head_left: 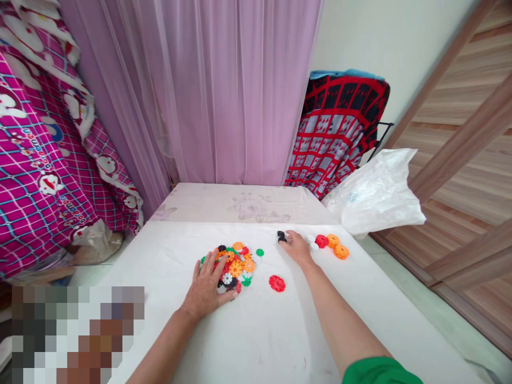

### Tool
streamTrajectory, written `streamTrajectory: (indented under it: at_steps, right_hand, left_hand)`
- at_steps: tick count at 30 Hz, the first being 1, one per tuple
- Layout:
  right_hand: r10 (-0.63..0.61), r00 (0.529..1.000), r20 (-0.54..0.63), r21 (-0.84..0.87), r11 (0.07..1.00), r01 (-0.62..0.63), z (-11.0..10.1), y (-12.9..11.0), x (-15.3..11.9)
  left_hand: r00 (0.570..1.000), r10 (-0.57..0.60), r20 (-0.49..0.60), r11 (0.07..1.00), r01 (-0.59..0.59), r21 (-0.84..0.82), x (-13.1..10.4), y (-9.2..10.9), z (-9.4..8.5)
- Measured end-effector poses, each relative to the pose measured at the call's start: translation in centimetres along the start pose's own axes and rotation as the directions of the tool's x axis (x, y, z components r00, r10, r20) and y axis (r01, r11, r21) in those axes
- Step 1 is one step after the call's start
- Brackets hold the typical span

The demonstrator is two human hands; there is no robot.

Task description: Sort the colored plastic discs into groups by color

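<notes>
My left hand (206,290) lies with fingers spread over the left side of a pile of notched plastic discs (236,268) in orange, red, green, white and black. Its fingers hide part of the pile. At the far side of the table, my right hand (296,249) has thumb and fingertips closed around black notched discs (281,237). Just right of that hand are white discs (314,242), a red disc cluster (321,241) and orange disc clusters (341,252). A red disc (277,283) lies between my forearms, and a small green disc (260,252) sits beside the pile.
A white cloth covers the table (256,341), with a flowered strip (200,202) at its far end. A white plastic bag (380,192) stands at the right edge. Beyond are a purple curtain (232,96), patterned fabric (332,128) and wooden doors (464,160).
</notes>
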State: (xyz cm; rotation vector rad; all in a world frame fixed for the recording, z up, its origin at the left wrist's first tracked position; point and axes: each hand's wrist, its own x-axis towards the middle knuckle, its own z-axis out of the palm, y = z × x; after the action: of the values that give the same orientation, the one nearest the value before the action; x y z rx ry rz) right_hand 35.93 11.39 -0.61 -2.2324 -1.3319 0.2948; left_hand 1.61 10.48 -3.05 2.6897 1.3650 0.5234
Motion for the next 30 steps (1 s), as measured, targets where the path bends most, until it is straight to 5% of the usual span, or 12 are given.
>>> streamTrajectory:
  at_steps: [6, 12, 20, 30]
  right_hand:
    - [0.134, 0.991, 0.026, -0.129, 0.983, -0.130, -2.3, -1.8, 2.0]
    - [0.209, 0.961, 0.181, -0.312, 0.939, -0.146, -2.8, -4.3, 5.4]
    - [0.198, 0.935, 0.294, -0.435, 0.899, -0.054, -2.1, -6.4, 6.6]
    - [0.036, 0.941, 0.338, -0.277, 0.959, 0.063, -3.0, -4.3, 6.7]
  left_hand:
    - [0.999, 0.005, -0.032, 0.999, -0.004, 0.036, -0.2, 0.5, -0.3]
    - [1.000, 0.003, -0.024, 0.999, -0.002, 0.041, -0.2, 0.9, -0.7]
    - [0.999, 0.030, -0.037, 0.998, -0.028, 0.053, -0.3, 0.6, -0.5]
    - [0.993, 0.071, -0.099, 0.995, -0.063, 0.075, -0.4, 0.7, -0.5]
